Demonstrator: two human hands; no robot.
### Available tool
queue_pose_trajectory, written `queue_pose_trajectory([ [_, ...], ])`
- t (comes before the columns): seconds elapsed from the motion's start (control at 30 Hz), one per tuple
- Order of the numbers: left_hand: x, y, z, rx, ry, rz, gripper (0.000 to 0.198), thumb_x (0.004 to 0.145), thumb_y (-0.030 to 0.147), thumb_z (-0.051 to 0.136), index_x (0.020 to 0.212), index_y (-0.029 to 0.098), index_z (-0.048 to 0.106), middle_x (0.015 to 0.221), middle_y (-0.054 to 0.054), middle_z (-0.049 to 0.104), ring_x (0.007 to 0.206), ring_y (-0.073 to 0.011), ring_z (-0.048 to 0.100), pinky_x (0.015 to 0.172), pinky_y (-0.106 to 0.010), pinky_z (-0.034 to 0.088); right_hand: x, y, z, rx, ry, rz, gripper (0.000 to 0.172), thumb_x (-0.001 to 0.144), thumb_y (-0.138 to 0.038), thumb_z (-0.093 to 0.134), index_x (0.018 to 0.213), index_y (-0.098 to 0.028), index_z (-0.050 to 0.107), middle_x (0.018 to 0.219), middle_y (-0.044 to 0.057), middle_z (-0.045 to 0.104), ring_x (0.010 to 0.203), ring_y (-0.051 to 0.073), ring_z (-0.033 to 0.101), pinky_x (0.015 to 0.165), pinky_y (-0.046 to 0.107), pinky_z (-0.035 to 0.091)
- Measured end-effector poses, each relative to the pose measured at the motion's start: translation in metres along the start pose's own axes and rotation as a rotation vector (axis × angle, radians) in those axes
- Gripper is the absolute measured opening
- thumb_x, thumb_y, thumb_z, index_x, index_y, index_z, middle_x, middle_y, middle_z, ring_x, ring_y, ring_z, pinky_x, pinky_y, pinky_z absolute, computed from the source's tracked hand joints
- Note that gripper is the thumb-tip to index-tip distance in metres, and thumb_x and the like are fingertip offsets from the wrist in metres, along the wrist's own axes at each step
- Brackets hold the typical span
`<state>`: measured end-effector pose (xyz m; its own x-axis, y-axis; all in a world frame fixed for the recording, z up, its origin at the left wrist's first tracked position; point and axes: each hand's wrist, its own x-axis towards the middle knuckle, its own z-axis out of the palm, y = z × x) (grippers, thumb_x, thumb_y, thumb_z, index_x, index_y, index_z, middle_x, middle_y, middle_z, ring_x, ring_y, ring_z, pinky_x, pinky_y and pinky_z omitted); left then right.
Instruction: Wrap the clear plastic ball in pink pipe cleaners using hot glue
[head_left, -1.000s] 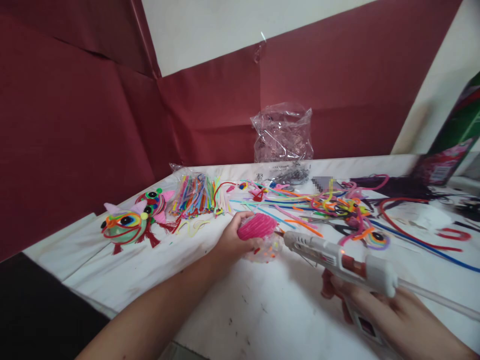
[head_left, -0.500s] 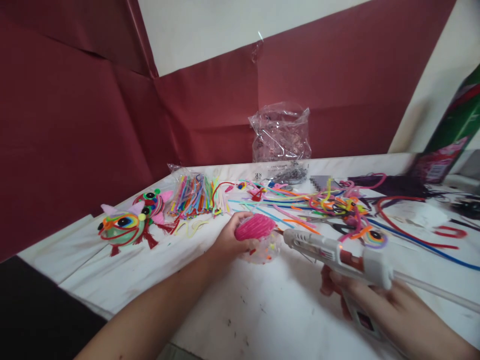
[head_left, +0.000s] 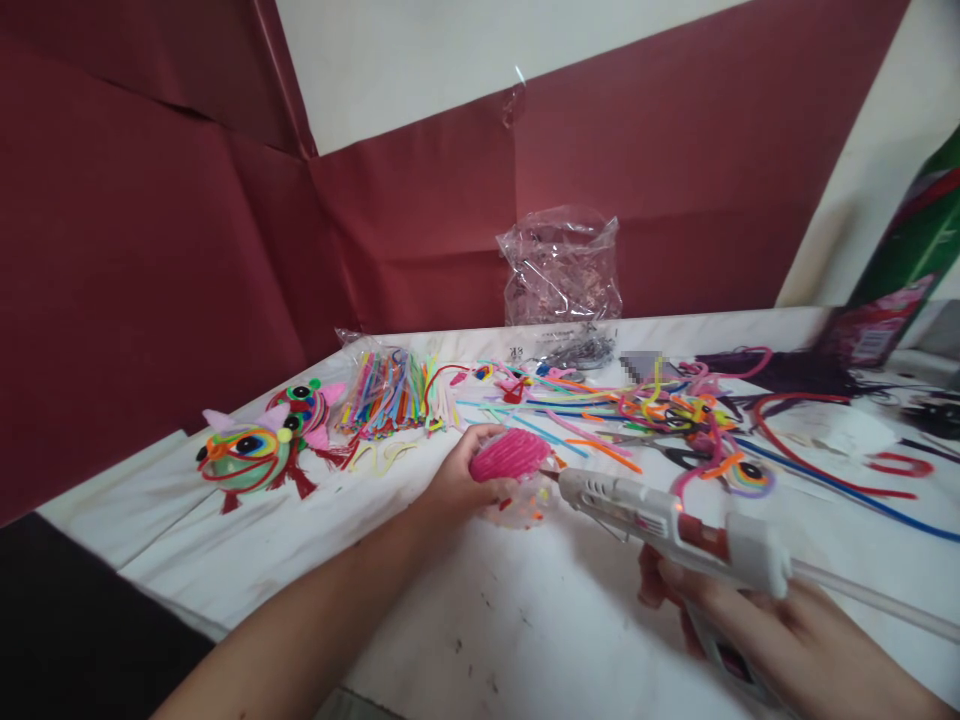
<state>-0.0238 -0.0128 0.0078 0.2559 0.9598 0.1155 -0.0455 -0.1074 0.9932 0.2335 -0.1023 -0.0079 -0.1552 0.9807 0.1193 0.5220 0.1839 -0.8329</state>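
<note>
My left hand [head_left: 463, 478] is closed around a rounded piece [head_left: 511, 456], its top covered with bright pink pipe cleaner and its lower part clear with small coloured bits. A white hot glue gun [head_left: 637, 512] is gripped in my right hand [head_left: 750, 615]. Its nozzle points left at the right side of the pink piece, very close to it; whether they touch I cannot tell. A clear glue stick [head_left: 877, 598] juts from the back of the gun. A small orange light glows on the gun's body.
Two colourful animal-face ornaments [head_left: 244, 455] with tassels stand at the left. Behind my left hand lies a bundle of pipe cleaners [head_left: 390, 395]. Loose pipe cleaners [head_left: 690, 410] tangle at the right. A clear plastic bag [head_left: 562, 270] leans against the dark red wall covering.
The glue gun in my right hand has shifted slightly left and down, its nozzle now nearer the pink piece's lower right side. My left hand stays almost still.
</note>
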Motion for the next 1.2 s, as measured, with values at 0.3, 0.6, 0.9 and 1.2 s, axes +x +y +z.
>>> queue_pose_trajectory([
  [0.3, 0.001, -0.005, 0.000, 0.019, -0.017, 0.016, 0.064, 0.056, 0.029, 0.082, 0.112, 0.022, 0.052, 0.098, -0.002, 0.063, 0.081, -0.0174, 0.062, 0.063, -0.023, 0.047, 0.000, -0.004, 0.002, -0.012, 0.035, -0.024, 0.040, 0.078, -0.055, 0.046, 0.070, -0.024, 0.070, 0.063, 0.003, 0.071, 0.055, 0.020, 0.066, 0.051, 0.026, 0.055],
  [0.6, -0.001, -0.004, 0.003, 0.068, 0.015, 0.000, 0.060, 0.061, 0.028, 0.079, 0.114, 0.023, 0.051, 0.099, -0.002, 0.063, 0.083, -0.0175, 0.062, 0.065, -0.023, 0.046, -0.004, -0.025, 0.006, 0.038, 0.130, -0.053, 0.028, 0.074, -0.046, 0.052, 0.064, -0.025, 0.068, 0.060, 0.002, 0.069, 0.051, 0.018, 0.062, 0.048, 0.025, 0.052],
  [0.9, -0.001, -0.001, 0.005, 0.071, 0.022, -0.008, 0.059, 0.060, 0.025, 0.079, 0.112, 0.024, 0.052, 0.097, -0.001, 0.062, 0.080, -0.0168, 0.062, 0.066, -0.024, 0.047, -0.008, -0.033, 0.013, 0.087, 0.231, -0.012, 0.028, 0.072, -0.043, 0.050, 0.061, -0.024, 0.066, 0.056, 0.001, 0.064, 0.050, 0.016, 0.059, 0.048, 0.024, 0.049],
  [1.2, -0.001, -0.001, 0.004, 0.069, -0.004, 0.010, 0.060, 0.062, 0.029, 0.080, 0.114, 0.024, 0.052, 0.098, -0.001, 0.064, 0.079, -0.0161, 0.062, 0.066, -0.023, 0.047, -0.009, -0.036, 0.014, 0.087, 0.221, -0.028, 0.026, 0.072, -0.041, 0.049, 0.061, -0.024, 0.066, 0.056, 0.000, 0.064, 0.048, 0.015, 0.058, 0.046, 0.023, 0.048],
])
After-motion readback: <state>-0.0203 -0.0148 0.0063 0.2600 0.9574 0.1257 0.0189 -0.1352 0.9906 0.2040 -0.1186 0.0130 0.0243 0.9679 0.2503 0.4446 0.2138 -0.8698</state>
